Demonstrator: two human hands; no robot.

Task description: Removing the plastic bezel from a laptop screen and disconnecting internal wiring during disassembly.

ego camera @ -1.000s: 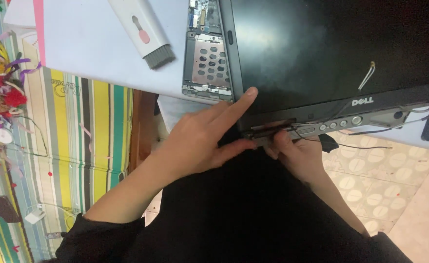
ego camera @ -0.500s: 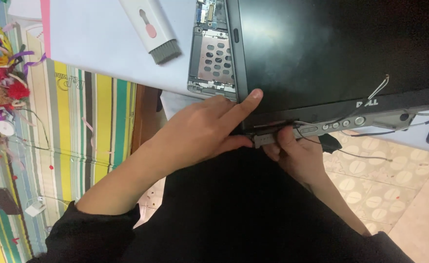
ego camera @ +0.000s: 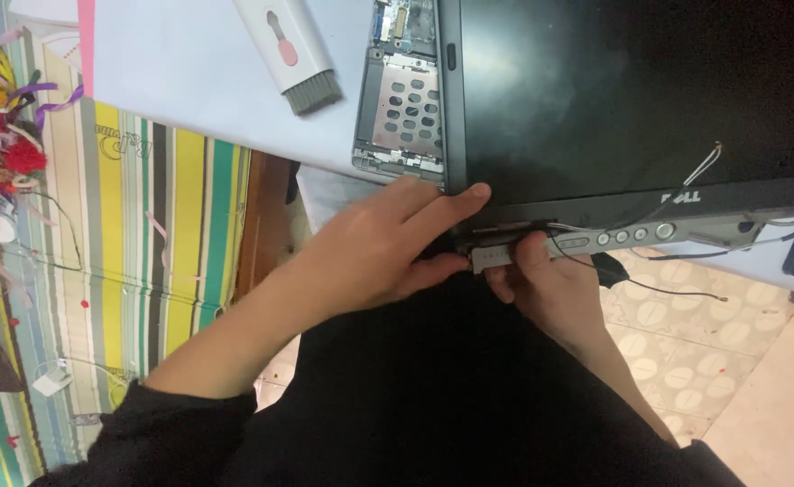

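Note:
A partly taken-apart black laptop lies on a pale table (ego camera: 180, 81), its dark screen panel (ego camera: 632, 99) facing up with loose thin wires (ego camera: 686, 180) along its lower edge. My left hand (ego camera: 388, 248) rests on the panel's lower left corner, index finger stretched along the edge, thumb pressing a small grey hinge cover strip (ego camera: 496, 257). My right hand (ego camera: 546, 289) pinches the same grey strip from below. A grey button strip (ego camera: 668, 233) runs to the right of it.
A perforated metal bay (ego camera: 401, 113) of the laptop base shows left of the screen. A white cleaning brush tool (ego camera: 289, 54) lies on the table. A striped colourful cloth (ego camera: 144, 252) with ribbons hangs left. Tiled floor (ego camera: 704, 352) lies below right.
My view has drifted slightly, so the laptop sits a bit higher and to the right. Both hands stay on the grey strip at the hinge with little movement.

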